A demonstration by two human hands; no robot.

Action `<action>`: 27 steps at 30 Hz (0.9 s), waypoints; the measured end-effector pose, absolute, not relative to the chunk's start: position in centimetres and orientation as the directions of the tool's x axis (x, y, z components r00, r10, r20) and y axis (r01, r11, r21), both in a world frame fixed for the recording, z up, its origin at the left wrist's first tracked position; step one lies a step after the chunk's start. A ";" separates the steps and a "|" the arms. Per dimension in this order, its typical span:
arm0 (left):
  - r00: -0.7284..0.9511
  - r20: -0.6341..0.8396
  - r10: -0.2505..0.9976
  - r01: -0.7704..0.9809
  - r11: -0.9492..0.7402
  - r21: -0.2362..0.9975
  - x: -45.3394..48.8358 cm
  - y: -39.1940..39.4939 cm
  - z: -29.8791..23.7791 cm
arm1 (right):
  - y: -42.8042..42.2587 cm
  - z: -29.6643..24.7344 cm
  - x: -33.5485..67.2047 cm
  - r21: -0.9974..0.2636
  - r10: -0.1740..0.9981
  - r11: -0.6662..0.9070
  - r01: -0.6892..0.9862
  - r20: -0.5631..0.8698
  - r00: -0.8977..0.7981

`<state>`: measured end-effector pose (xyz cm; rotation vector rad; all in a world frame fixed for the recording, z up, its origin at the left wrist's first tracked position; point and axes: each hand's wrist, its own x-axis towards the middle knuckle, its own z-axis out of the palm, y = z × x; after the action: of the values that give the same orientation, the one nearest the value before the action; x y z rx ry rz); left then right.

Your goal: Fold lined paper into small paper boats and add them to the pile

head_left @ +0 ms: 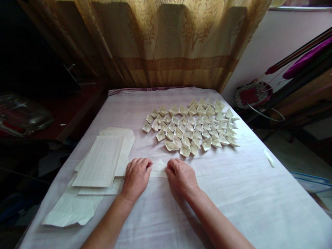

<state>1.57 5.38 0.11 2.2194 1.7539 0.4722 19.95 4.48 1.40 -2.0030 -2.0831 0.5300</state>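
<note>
White paper (159, 168), triangular top w/ flat strip below; L hand (137, 176), R hand (183, 176) pinching opp. ends

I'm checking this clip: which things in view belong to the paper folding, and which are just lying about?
Seemingly part of it:
- folded paper, held by the left hand and right hand
- pile of paper sheets, the top one lined
- folded paper boats

Seemingly just lying about:
- patterned bag with a red patch
- thin white object, too unclear to identify
</note>
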 end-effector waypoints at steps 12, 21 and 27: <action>0.222 0.007 0.975 0.868 -0.201 0.454 1.2 5.9 0.0 | 4.1 0.6 19.7 -0.394 0.998 0.027 0.919 -0.039 -0.046; 0.106 0.018 0.994 0.876 -0.102 0.471 1.5 5.7 0.0 | 4.7 1.0 20.0 -0.483 0.996 -0.031 0.875 -0.093 -0.016; 0.134 -0.011 0.991 0.882 -0.114 0.457 1.6 6.2 0.3 | 5.1 0.4 19.8 -0.455 0.998 -0.035 0.890 -0.054 0.012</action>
<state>1.63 6.17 0.28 2.0650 1.8098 0.4253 19.79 5.06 0.39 -2.0007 -1.9507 0.5270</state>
